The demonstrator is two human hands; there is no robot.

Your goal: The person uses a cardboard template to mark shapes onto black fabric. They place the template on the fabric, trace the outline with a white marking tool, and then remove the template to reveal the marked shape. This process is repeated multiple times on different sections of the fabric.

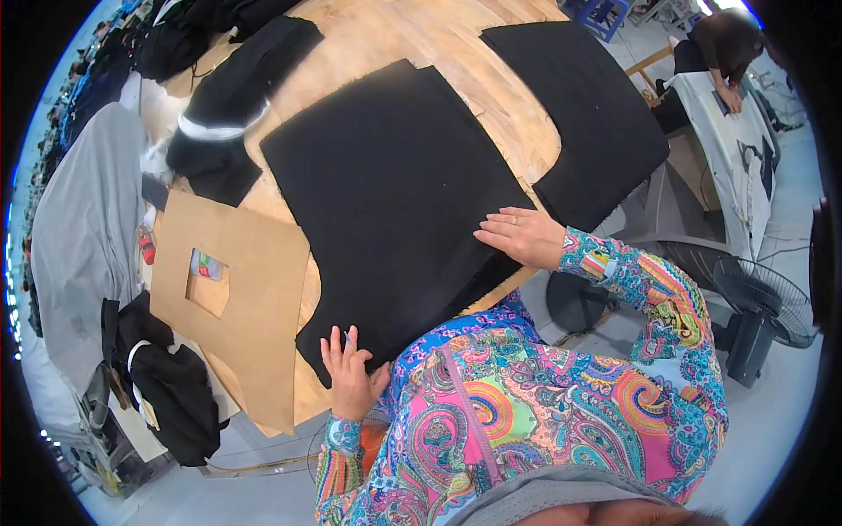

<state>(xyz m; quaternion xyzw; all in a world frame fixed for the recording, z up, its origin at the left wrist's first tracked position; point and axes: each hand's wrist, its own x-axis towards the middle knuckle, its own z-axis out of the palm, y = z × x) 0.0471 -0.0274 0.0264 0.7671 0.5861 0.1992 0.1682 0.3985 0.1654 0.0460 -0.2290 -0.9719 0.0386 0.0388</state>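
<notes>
A large black cut fabric piece (395, 175) lies flat before me, its front edge showing what looks like layers. My right hand (519, 237) rests on its right side, palm down with fingers stretched out. Near the front left corner is my left hand (353, 381), touching the cloth with some fingers stretched and one bent. A slim bluish-grey thing (352, 337) shows between those fingers; its kind is too small to make out. Left of the cloth lies a brown cardboard pattern (254, 263) with a cut-out window.
Another black fabric piece (588, 114) covers the right of the wooden table (386, 35). Black cloth with a white band (215, 131) lies at the back left. A fan (759, 307) and a grey chair (675, 210) stand at right. Beyond, a person (724, 53) works at another table.
</notes>
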